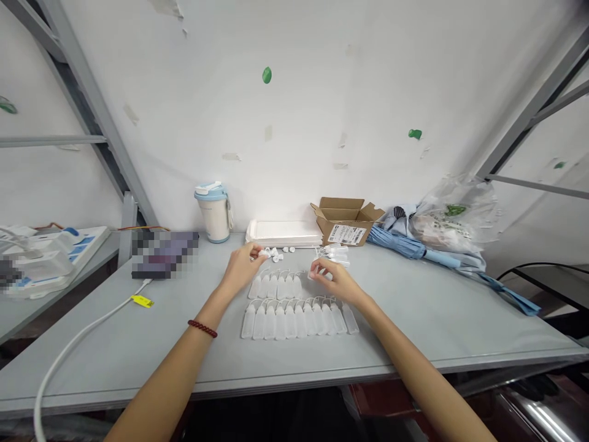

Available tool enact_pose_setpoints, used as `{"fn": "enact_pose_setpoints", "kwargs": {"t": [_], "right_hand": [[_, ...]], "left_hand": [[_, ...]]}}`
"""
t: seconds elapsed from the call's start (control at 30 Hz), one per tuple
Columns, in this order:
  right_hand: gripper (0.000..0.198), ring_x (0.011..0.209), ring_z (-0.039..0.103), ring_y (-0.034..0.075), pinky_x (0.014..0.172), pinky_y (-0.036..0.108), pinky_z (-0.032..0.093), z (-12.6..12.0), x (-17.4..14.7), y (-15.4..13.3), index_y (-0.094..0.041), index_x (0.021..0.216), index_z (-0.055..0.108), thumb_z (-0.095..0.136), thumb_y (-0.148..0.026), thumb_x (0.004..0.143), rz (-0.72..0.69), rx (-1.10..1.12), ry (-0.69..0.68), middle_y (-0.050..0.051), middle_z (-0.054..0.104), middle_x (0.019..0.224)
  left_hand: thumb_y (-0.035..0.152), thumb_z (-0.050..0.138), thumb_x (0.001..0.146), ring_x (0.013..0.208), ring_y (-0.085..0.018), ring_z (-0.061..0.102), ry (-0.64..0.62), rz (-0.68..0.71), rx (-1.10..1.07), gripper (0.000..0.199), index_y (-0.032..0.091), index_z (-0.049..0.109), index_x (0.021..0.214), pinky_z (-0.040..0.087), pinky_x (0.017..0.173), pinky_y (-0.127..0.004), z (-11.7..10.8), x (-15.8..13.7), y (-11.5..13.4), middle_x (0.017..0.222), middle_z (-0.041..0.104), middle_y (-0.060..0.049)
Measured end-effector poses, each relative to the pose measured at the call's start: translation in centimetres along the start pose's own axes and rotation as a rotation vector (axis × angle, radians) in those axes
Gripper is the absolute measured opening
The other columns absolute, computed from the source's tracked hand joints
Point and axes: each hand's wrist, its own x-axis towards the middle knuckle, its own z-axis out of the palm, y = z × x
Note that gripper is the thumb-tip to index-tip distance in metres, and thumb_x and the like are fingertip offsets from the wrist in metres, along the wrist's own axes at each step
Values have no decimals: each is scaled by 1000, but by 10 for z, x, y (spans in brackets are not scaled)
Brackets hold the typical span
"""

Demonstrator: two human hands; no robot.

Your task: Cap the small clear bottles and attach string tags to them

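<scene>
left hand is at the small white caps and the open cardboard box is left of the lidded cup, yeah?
Not quite: the open cardboard box is right of the lidded cup, as the head view shows. The left hand is at the small white caps.

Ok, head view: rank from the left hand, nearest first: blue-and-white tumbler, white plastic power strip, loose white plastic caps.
1. Loose white plastic caps, right of the hand.
2. Blue-and-white tumbler, back left.
3. White plastic power strip, far left.

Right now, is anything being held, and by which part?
Left hand seems to pinch a white cap; right hand, a translucent bottle; exact parts unclear.
</scene>
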Motion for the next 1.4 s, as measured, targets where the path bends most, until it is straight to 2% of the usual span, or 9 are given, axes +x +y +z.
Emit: {"fn": "enact_pose_setpoints", "kwargs": {"t": [0.1,0.27,0.47,0.63,0.83,0.97,1.1,1.23,1.4], "right_hand": [[13,78,52,16,72,29,43,1,0,-3,-19,84,53,50,-32,84,-12,46,32,2,58,81],[9,66,52,14,65,28,43,4,-1,-8,-19,83,53,47,-25,84,42,183,4,2,57,76],[19,82,55,17,73,30,43,4,-1,-15,-19,77,63,45,-20,85,-16,174,-59,6,60,87],[21,88,58,19,80,32,42,2,-1,-22,-19,79,64,46,-25,87,5,259,-175,5,63,91],[22,94,59,20,83,33,43,3,-2,-20,-18,81,65,48,-32,87,40,356,-220,6,65,92],[23,84,57,18,76,30,43,2,-2,-17,-18,83,66,49,-34,86,55,370,-225,5,66,89],[26,70,51,14,66,27,42,0,-2,-16,-19,87,65,47,-37,88,69,384,-196,4,65,87],[24,67,50,13,65,27,42,0,-3,-17,-19,89,62,51,-41,86,67,424,-157,4,63,86],[23,66,52,13,63,28,43,3,-2,-19,-19,91,58,57,-40,82,75,475,-114,1,57,73]], "left_hand": [[40,60,73,78,-19,62,-87,12,-198,31,14,66,88,47,71,-28,7,-7,14,81,69,-5],[46,57,75,65,-15,56,-260,22,-381,35,13,69,84,46,61,-26,19,-16,22,73,66,-4],[44,64,69,62,-14,54,-325,-25,-452,39,14,69,93,47,65,-29,20,-18,25,81,67,-5],[44,61,72,63,-13,54,-398,4,-521,39,14,69,95,46,66,-28,20,-19,24,87,68,-6],[46,56,77,72,-15,56,-504,75,-508,35,15,69,86,47,68,-28,18,-21,29,102,66,-8],[45,54,79,68,-15,54,-540,109,-476,34,15,69,85,45,63,-26,16,-23,31,88,67,-6],[45,51,80,59,-12,49,-532,142,-425,35,15,66,73,40,56,-24,15,-24,34,63,58,-1],[48,49,81,57,-12,50,-527,134,-382,39,15,62,65,39,53,-23,16,-25,35,61,57,-2],[52,46,82,55,-13,52,-537,104,-386,45,15,56,58,39,49,-22,21,-25,32,62,59,-3]]}}
